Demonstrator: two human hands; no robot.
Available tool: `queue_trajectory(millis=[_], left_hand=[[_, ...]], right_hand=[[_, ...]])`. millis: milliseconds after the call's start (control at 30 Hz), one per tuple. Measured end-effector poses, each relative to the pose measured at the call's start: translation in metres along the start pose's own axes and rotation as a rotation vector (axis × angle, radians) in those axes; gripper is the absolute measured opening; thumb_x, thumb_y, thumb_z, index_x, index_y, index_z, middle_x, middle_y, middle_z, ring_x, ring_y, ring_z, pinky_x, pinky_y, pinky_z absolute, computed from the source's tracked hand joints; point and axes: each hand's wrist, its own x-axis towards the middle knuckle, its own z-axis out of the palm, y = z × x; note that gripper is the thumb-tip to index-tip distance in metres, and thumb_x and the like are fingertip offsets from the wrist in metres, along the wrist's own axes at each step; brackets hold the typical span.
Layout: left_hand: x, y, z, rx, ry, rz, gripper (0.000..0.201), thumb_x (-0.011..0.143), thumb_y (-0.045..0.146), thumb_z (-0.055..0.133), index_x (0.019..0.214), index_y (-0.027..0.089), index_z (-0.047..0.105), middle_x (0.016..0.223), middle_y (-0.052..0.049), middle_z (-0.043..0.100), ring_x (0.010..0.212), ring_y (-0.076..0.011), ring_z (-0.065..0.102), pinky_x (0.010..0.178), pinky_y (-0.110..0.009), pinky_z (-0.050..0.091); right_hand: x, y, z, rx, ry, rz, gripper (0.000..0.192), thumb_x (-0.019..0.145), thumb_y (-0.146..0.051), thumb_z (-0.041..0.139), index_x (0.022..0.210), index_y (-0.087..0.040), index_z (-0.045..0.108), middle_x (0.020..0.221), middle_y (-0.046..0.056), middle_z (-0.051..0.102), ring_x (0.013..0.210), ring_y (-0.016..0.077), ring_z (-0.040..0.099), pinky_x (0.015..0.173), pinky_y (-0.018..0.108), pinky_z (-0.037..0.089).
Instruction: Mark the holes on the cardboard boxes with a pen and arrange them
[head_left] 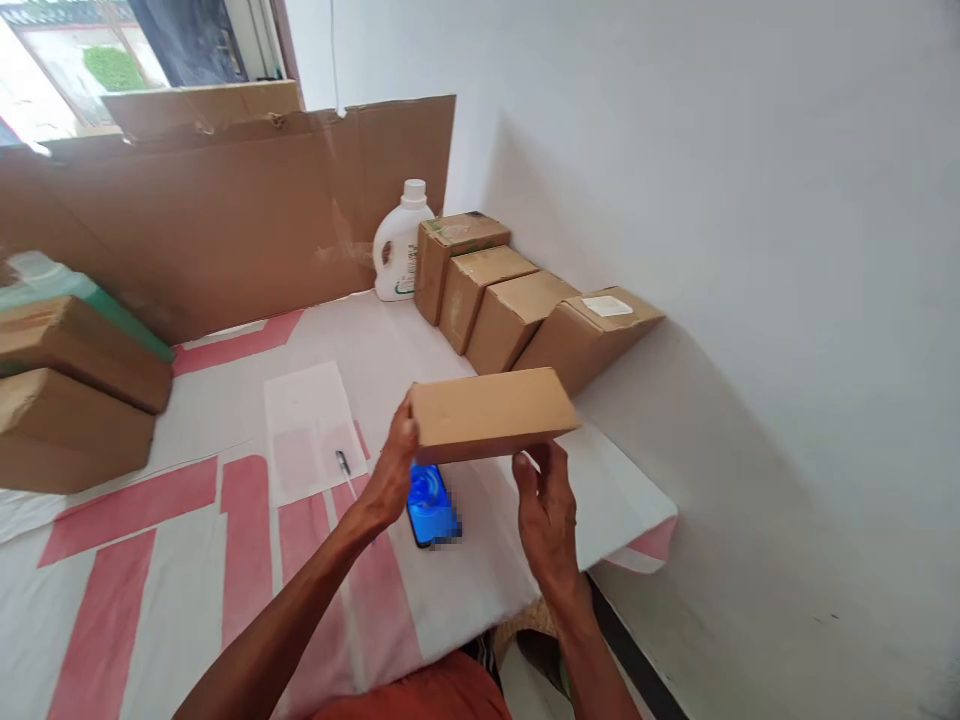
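A brown cardboard box [487, 410] is held up above the table, its top and front sides facing me. My left hand [394, 460] is closed on its left end. My right hand [547, 505] is below the right part, fingers curled up against the underside and partly hidden by it. Under the box, a smartphone [431, 505] with a lit blue screen lies on the cloth. A pen [343, 462] and a thin white sheet [304, 400] lie to the left, near my left forearm.
Several cardboard boxes [517, 300] stand in a row along the white wall, beside a white jug [405, 245]. More boxes [75, 430] and a green-tinted container [105, 305] are at left. A cardboard panel [225, 220] edges the back of the cloth-covered table [187, 580].
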Motion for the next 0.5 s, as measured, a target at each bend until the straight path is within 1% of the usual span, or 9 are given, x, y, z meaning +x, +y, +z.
queue_trajectory(millis=[67, 100, 167, 233, 300, 367, 433, 500], left_hand=[[-0.037, 0.008, -0.047, 0.014, 0.151, -0.044, 0.074, 0.104, 0.074, 0.024, 0.156, 0.027, 0.049, 0.161, -0.008, 0.052, 0.162, -0.0283, 0.028, 0.135, -0.049, 0.019], [-0.057, 0.008, -0.069, 0.018, 0.229, -0.082, 0.074, 0.104, 0.073, 0.023, 0.154, 0.027, 0.052, 0.157, -0.008, 0.057, 0.161, -0.0275, 0.03, 0.135, -0.047, 0.02], [-0.099, 0.002, -0.105, 0.011, 0.382, -0.156, 0.075, 0.104, 0.074, 0.022, 0.153, 0.027, 0.054, 0.156, -0.007, 0.059, 0.161, -0.0268, 0.03, 0.135, -0.046, 0.022], [-0.137, -0.013, -0.131, -0.027, 0.538, -0.196, 0.08, 0.102, 0.078, 0.023, 0.156, 0.026, 0.051, 0.159, -0.008, 0.055, 0.161, -0.0278, 0.03, 0.134, -0.046, 0.023], [-0.167, -0.031, -0.147, -0.082, 0.667, -0.212, 0.085, 0.099, 0.081, 0.025, 0.158, 0.024, 0.047, 0.161, -0.01, 0.053, 0.161, -0.0296, 0.031, 0.133, -0.048, 0.025], [-0.187, -0.049, -0.155, -0.118, 0.744, -0.242, 0.089, 0.097, 0.084, 0.027, 0.158, 0.022, 0.048, 0.16, -0.012, 0.054, 0.159, -0.031, 0.034, 0.132, -0.048, 0.027], [-0.198, -0.064, -0.159, -0.081, 0.785, -0.276, 0.091, 0.096, 0.085, 0.026, 0.156, 0.021, 0.05, 0.157, -0.013, 0.057, 0.156, -0.032, 0.039, 0.131, -0.049, 0.029], [-0.203, -0.076, -0.158, 0.002, 0.815, -0.297, 0.088, 0.096, 0.084, 0.031, 0.153, 0.021, 0.054, 0.155, -0.014, 0.059, 0.155, -0.0328, 0.042, 0.131, -0.05, 0.03]], right_hand=[[-0.02, -0.021, 0.03, 0.051, -0.15, -0.067, 0.054, 0.102, -0.058, 0.054, 0.145, -0.025, 0.053, 0.144, 0.014, 0.062, 0.131, 0.0308, 0.061, 0.112, 0.052, 0.048], [-0.031, -0.028, 0.047, 0.077, -0.227, -0.092, 0.053, 0.103, -0.056, 0.054, 0.147, -0.026, 0.052, 0.145, 0.014, 0.061, 0.132, 0.0307, 0.06, 0.114, 0.053, 0.048], [-0.053, -0.034, 0.081, 0.121, -0.382, -0.129, 0.052, 0.104, -0.051, 0.055, 0.149, -0.026, 0.051, 0.148, 0.014, 0.059, 0.136, 0.0303, 0.059, 0.116, 0.054, 0.047], [-0.075, -0.03, 0.112, 0.16, -0.523, -0.149, 0.051, 0.105, -0.048, 0.054, 0.151, -0.026, 0.05, 0.15, 0.014, 0.058, 0.137, 0.0298, 0.058, 0.117, 0.055, 0.047], [-0.093, -0.019, 0.136, 0.176, -0.646, -0.147, 0.051, 0.106, -0.047, 0.052, 0.153, -0.027, 0.048, 0.148, 0.013, 0.059, 0.137, 0.0295, 0.058, 0.117, 0.055, 0.047], [-0.106, -0.005, 0.152, 0.167, -0.72, -0.135, 0.052, 0.106, -0.048, 0.052, 0.154, -0.028, 0.048, 0.147, 0.014, 0.06, 0.138, 0.0302, 0.058, 0.117, 0.056, 0.047], [-0.111, 0.007, 0.16, 0.152, -0.754, -0.115, 0.054, 0.106, -0.049, 0.052, 0.155, -0.026, 0.048, 0.147, 0.015, 0.06, 0.139, 0.0305, 0.057, 0.117, 0.055, 0.047], [-0.11, 0.016, 0.163, 0.131, -0.767, -0.089, 0.055, 0.106, -0.05, 0.052, 0.155, -0.025, 0.048, 0.149, 0.015, 0.059, 0.14, 0.0304, 0.057, 0.117, 0.054, 0.048]])
